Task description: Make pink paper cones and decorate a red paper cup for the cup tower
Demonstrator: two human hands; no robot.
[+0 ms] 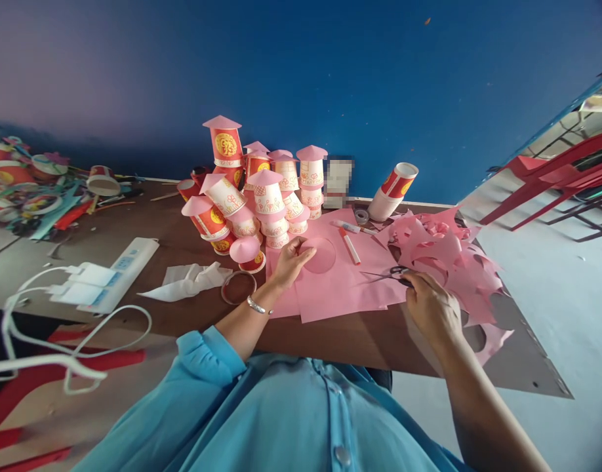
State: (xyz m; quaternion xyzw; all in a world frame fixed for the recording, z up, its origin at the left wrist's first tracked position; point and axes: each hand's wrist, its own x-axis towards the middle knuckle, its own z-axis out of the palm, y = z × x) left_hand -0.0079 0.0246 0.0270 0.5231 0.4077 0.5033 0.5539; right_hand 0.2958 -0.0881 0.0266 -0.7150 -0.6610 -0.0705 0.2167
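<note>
Between its thumb and fingers, my left hand (292, 262) pinches the edge of a round pink paper disc (322, 255). Beneath the disc lie flat sheets of pink paper (325, 298). My right hand (433, 307) grips the dark handles of a pair of scissors (393, 273), whose slightly parted blades point left over the sheets. A red and white marker (350, 246) rests on the paper, with a white pen (347, 226) behind it. Left of the sheets stand several stacked paper cups (269, 196) topped with pink paper cones.
Pink paper scraps (441, 246) heap up at the right. A cup stack (393, 191) stands by the wall, near a tape roll (361, 216). Another tape roll (239, 288), crumpled white paper (190, 282) and a power strip (126, 275) with cables lie left.
</note>
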